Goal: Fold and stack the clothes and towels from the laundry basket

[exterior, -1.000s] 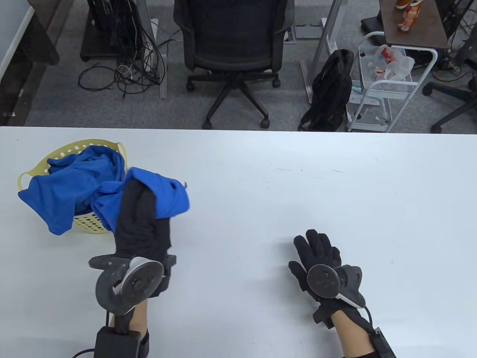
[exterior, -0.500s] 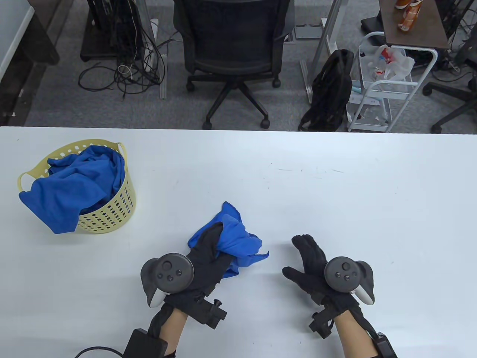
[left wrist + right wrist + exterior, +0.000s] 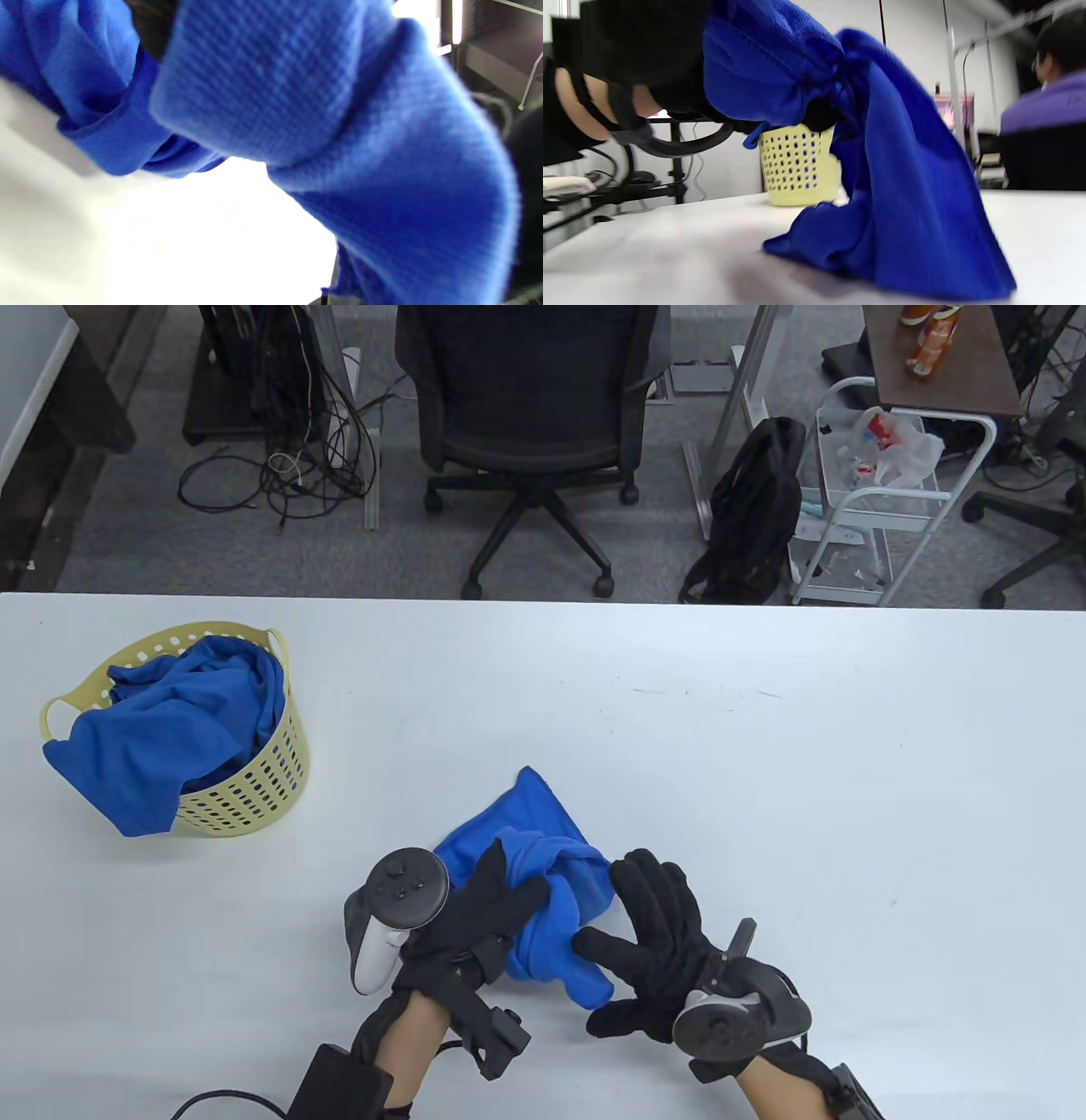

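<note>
A crumpled blue cloth [image 3: 551,840] lies partly on the white table [image 3: 764,780] near the front middle. My left hand [image 3: 513,895] grips its bunched top and holds that part slightly raised. My right hand [image 3: 645,937] is open with fingers spread and touches the cloth's right side, thumb on the fabric. The cloth fills the left wrist view [image 3: 339,127]. In the right wrist view it hangs from my left hand [image 3: 649,51] down to the table [image 3: 903,190]. A yellow perforated laundry basket [image 3: 254,802] stands at the left with another blue garment [image 3: 161,729] spilling over its rim.
The basket also shows behind the cloth in the right wrist view [image 3: 797,169]. Beyond the table's far edge stand a black office chair [image 3: 530,407], a black backpack [image 3: 755,509] and a white cart [image 3: 882,492].
My left hand carried the blue cloth from the basket to the front middle and set its lower part on the table. My right hand moved left and came to touch it.
</note>
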Motion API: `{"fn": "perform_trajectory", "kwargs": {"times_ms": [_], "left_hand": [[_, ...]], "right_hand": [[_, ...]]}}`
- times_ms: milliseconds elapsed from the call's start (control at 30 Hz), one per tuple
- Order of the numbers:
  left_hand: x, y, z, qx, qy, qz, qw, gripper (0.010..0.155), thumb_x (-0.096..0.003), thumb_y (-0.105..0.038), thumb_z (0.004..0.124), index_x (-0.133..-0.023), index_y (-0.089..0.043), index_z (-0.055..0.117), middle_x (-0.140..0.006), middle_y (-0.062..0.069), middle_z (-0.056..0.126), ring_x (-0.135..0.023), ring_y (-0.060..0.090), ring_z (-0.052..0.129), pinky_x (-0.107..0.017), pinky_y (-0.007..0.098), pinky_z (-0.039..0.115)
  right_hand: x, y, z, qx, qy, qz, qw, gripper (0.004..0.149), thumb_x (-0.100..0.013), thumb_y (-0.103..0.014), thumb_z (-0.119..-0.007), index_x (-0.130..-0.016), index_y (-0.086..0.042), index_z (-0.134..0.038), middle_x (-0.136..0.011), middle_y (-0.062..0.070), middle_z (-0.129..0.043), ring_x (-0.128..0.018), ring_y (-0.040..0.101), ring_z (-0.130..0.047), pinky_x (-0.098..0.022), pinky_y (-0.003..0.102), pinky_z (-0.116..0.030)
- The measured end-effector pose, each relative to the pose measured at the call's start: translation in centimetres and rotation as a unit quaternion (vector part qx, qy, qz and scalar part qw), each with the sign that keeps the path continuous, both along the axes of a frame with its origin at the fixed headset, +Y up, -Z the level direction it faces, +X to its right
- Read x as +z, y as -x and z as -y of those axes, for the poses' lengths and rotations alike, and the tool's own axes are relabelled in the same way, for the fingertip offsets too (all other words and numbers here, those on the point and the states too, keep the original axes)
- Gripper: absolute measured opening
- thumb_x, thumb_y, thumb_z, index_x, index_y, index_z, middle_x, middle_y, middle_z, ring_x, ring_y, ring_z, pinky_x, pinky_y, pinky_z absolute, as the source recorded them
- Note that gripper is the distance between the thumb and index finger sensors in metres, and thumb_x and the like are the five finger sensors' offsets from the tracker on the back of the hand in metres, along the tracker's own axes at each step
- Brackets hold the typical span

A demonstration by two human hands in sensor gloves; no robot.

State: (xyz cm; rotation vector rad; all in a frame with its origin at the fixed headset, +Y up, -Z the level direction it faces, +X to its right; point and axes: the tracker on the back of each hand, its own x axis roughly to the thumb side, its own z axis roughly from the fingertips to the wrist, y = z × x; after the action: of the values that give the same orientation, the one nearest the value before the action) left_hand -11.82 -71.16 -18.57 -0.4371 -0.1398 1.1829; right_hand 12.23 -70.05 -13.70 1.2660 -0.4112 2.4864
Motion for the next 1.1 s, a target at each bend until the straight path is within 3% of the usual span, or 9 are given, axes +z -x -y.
{"fn": "perform_trajectory", "kwargs": {"times_ms": [67,167,367,500,633,767,833,933,1100], "left_hand": [[-0.2,0.0,0.3,0.014,0.008,0.019,1.0,0.094,-0.0667,-0.05,0.066,-0.118,0.01,0.015,-0.111,0.038,0.062,-0.051,0.006,0.105,-0.041,0.028,0.096],[-0.7,1.1,0.8,0.008,0.008,0.008,1.0,0.096,-0.0643,-0.053,0.068,-0.12,0.007,0.018,-0.115,0.041,0.052,-0.061,0.013,0.102,-0.048,0.035,0.092],[-1.5,5.3,1.1,-0.201,-0.077,-0.168,0.962,0.064,-0.062,-0.031,0.078,-0.118,-0.012,0.053,-0.107,0.027,0.073,-0.06,0.013,0.101,-0.049,0.037,0.091],[-0.4,2.3,-1.5,-0.264,-0.185,-0.036,0.946,0.075,-0.058,-0.041,0.083,-0.121,-0.029,0.044,-0.123,0.028,0.052,-0.097,0.04,0.082,-0.068,0.058,0.076],[1.9,-3.7,-2.8,-0.262,-0.267,0.178,0.91,0.113,-0.0517,-0.042,0.089,-0.114,-0.034,-0.005,-0.128,0.026,0.005,-0.117,0.058,0.042,-0.074,0.074,0.058],[3.0,-4.4,-3.1,-0.278,-0.423,0.087,0.858,0.094,-0.0482,-0.044,0.087,-0.116,-0.04,0.021,-0.107,-0.009,0.078,-0.085,0.011,0.094,-0.07,0.052,0.08],[2.2,-2.7,-3.0,-0.226,-0.381,0.06,0.895,0.062,-0.0533,-0.046,0.079,-0.111,-0.041,0.056,-0.092,-0.004,0.086,-0.07,0.012,0.095,-0.065,0.05,0.082],[0.7,0.8,-2.1,-0.088,-0.258,0.006,0.962,0.057,-0.0573,-0.048,0.076,-0.111,-0.032,0.062,-0.087,-0.001,0.087,-0.065,0.016,0.095,-0.062,0.051,0.081],[-0.8,3.2,-0.2,-0.014,-0.133,0.018,0.991,0.059,-0.0618,-0.056,0.067,-0.107,-0.019,0.069,-0.094,0.005,0.085,-0.075,0.026,0.093,-0.065,0.057,0.076]], "right_hand": [[-0.2,-0.4,-0.2,-0.128,-0.014,0.023,0.991,0.04,-0.059,-0.039,-0.065,-0.098,-0.028,-0.069,-0.12,0.016,-0.025,-0.104,0.054,-0.028,-0.066,0.079,-0.04],[-1.7,-3.0,-0.3,-0.262,0.105,0.051,0.958,0.041,-0.063,-0.037,-0.06,-0.092,-0.011,-0.073,-0.116,0.021,-0.048,-0.105,0.049,-0.046,-0.066,0.077,-0.047],[-3.1,-7.8,-0.8,-0.373,0.133,0.176,0.901,0.04,-0.065,-0.037,-0.067,-0.065,-0.002,-0.085,-0.1,0.016,-0.072,-0.092,0.045,-0.071,-0.063,0.074,-0.06],[-3.5,-7.4,-0.9,-0.352,0.224,0.182,0.89,0.041,-0.066,-0.037,-0.066,-0.069,-0.002,-0.088,-0.102,0.021,-0.071,-0.091,0.05,-0.07,-0.062,0.073,-0.061],[-3.2,-5.9,-0.9,-0.38,0.305,0.114,0.865,0.042,-0.067,-0.034,-0.063,-0.077,-0.002,-0.087,-0.104,0.025,-0.069,-0.091,0.054,-0.068,-0.061,0.073,-0.06],[-3.2,-6.0,-1.3,-0.38,0.338,0.082,0.857,0.044,-0.068,-0.032,-0.06,-0.084,0.002,-0.084,-0.107,0.029,-0.065,-0.092,0.057,-0.065,-0.062,0.074,-0.06],[-3.4,-6.9,-1.4,-0.377,0.324,0.107,0.861,0.044,-0.068,-0.031,-0.059,-0.09,0.002,-0.08,-0.108,0.032,-0.063,-0.092,0.059,-0.063,-0.062,0.074,-0.059],[-3.7,-8.4,-1.4,-0.373,0.273,0.168,0.87,0.044,-0.068,-0.03,-0.06,-0.098,-0.001,-0.076,-0.108,0.034,-0.061,-0.092,0.06,-0.063,-0.062,0.074,-0.058],[-4.3,-8.7,-0.6,-0.366,0.265,0.176,0.875,0.041,-0.066,-0.032,-0.066,-0.076,0.002,-0.087,-0.106,0.03,-0.066,-0.091,0.057,-0.067,-0.062,0.073,-0.061]]}}
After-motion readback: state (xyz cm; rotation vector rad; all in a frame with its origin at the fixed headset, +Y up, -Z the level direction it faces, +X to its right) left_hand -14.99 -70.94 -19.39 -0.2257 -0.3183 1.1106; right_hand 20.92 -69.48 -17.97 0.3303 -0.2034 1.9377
